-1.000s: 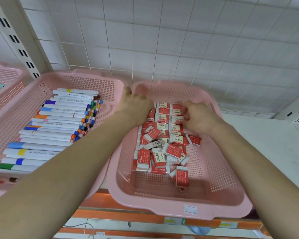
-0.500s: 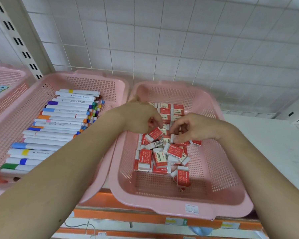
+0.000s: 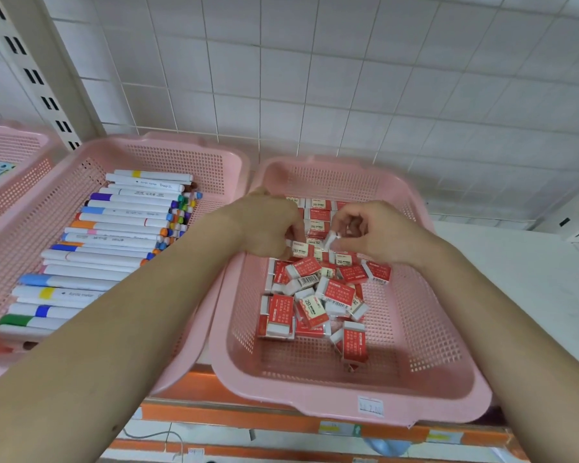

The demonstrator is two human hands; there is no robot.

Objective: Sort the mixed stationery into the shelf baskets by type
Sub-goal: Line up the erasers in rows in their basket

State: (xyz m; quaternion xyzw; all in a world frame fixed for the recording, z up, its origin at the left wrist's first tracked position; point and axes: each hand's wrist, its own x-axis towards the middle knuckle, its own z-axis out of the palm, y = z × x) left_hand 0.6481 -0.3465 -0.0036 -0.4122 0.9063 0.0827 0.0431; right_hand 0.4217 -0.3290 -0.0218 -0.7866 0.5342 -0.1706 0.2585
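Note:
A pink mesh basket [image 3: 425,379] on the shelf holds several red-and-white boxed erasers [image 3: 315,295] in a loose heap. Both my hands are inside it over the far part of the heap. My left hand [image 3: 268,225] has its fingers curled down onto an eraser [image 3: 300,248] at the pile's top. My right hand [image 3: 378,232] pinches a small white eraser [image 3: 331,238] between thumb and fingertips. To the left, a second pink basket [image 3: 168,155] holds several white markers [image 3: 121,235] with coloured caps lying side by side.
A third pink basket [image 3: 10,152] shows at the far left with some packets in it. A perforated shelf upright [image 3: 37,75] rises behind. White shelf surface [image 3: 515,279] lies right of the eraser basket. An orange shelf edge [image 3: 248,419] with price labels runs along the front.
Both hands drew back from the basket's far rim toward the middle of the eraser heap. The right hand now pinches a small eraser and has lifted slightly.

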